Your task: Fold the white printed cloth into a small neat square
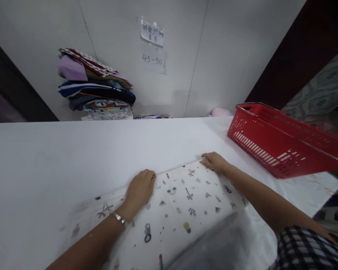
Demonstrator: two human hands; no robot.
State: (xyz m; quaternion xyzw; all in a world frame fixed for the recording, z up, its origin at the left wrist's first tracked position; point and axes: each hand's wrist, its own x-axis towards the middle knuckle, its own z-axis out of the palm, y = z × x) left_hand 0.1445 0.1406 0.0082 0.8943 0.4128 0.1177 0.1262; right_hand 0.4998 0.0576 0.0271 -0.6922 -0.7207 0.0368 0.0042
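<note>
White patterned cloth
Your left hand and right hand bend fingers at its far edge, can't tell if gripping.

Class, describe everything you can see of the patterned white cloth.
The white cloth looks like soft, thin fabric, printed with small scattered motifs: leafy sprigs, dark rings, a yellowish bulb shape. It lies slanted on the white table and appears folded. The left hand rests on its far edge; the right hand touches its far right corner. Its left end is blurred, and part of it runs out of the picture's bottom.
</note>
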